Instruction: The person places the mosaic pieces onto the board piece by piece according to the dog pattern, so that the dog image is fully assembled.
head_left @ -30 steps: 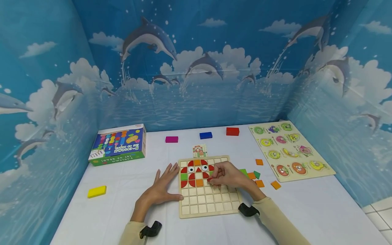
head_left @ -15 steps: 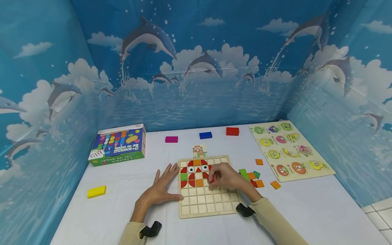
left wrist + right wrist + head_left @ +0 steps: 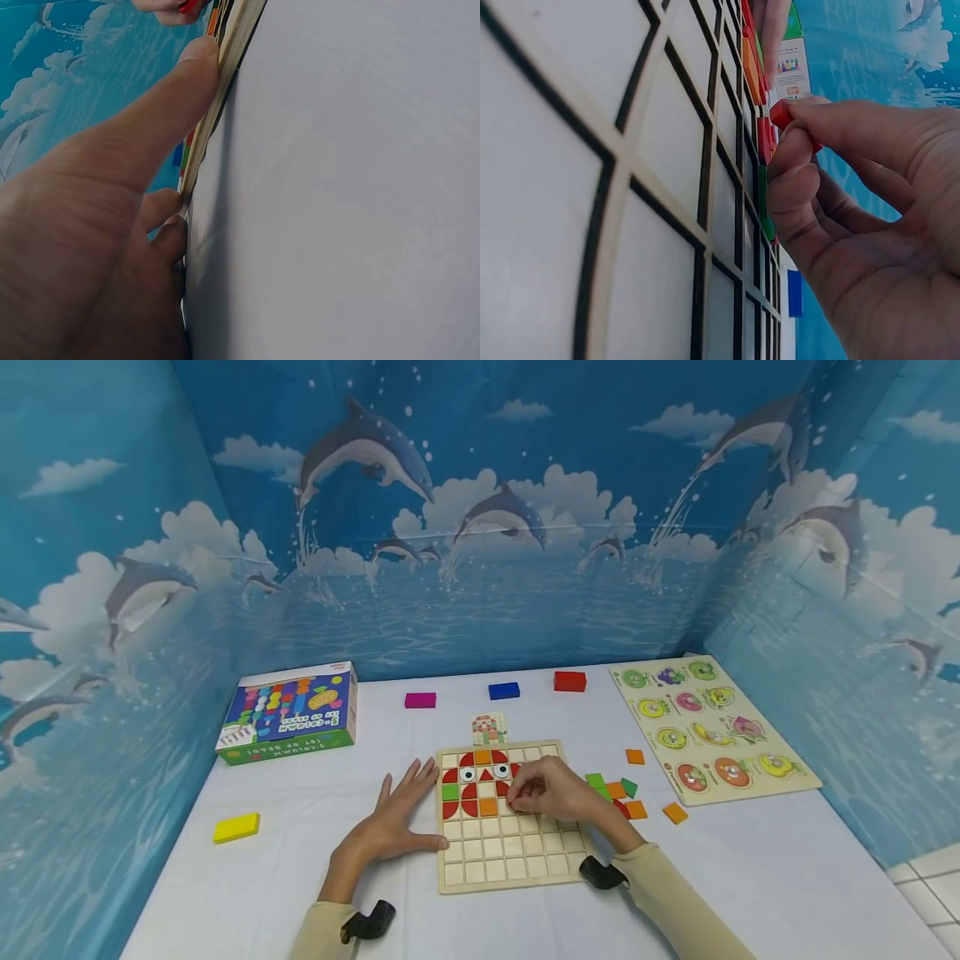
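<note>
Right hand (image 3: 553, 789) pinches red piece (image 3: 781, 114) (wooden grid (image 3: 517, 860) beneath).

Grid board (image 3: 495, 870), placed on table (image 3: 510, 931); picture card (image 3: 490, 728), set just behind; bead-set box (image 3: 291, 710), laid left rear; fruit puzzle board (image 3: 795, 782), laid right; loose tiles (image 3: 617, 790), strewn between boards; another tile (image 3: 781, 114), apparently held over the grid board.

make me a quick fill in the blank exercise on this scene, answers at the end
The right hand pinches a small piece whose colour is ____.
Of the left and right sides of the grid board, the left hand touches the ____ one.
The middle block, between the magenta block and the red block, is coloured ____.

Missing words: red; left; blue.
</note>
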A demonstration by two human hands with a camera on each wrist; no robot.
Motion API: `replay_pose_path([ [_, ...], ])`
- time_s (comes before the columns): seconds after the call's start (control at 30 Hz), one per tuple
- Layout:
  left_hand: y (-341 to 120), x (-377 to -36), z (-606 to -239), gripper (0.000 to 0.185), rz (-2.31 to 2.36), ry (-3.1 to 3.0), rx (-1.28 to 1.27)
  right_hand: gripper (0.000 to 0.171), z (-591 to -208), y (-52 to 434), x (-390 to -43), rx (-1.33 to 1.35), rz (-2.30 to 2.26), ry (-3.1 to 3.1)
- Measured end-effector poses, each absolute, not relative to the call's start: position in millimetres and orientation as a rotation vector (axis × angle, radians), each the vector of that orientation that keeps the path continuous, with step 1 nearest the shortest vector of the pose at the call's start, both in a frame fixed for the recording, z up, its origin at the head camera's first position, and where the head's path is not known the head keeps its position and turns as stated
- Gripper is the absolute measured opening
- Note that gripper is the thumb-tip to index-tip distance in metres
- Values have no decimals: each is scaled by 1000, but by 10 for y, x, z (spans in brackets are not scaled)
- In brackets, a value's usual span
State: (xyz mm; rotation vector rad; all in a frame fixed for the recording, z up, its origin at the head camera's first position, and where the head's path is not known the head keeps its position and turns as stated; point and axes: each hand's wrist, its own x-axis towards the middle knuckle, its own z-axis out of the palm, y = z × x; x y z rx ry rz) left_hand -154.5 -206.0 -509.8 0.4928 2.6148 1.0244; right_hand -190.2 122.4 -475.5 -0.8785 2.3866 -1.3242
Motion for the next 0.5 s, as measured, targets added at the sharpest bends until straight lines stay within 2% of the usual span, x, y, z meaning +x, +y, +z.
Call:
replay_pose_path([
  [0.13,-2067,-1558,-5147,123,1025,2619,485,8,-4752,1238,-1902,-863,-1315,2381],
  [0.37,-2062,-1537,-5113,122,1017,2623,488,22,-4725,1291,-1897,-837,-1287,2262],
  [0.5,-2061,-1520,-5072,120,1063,2614,515,23,-4724,1322,-1913,-873,-1274,2241],
])
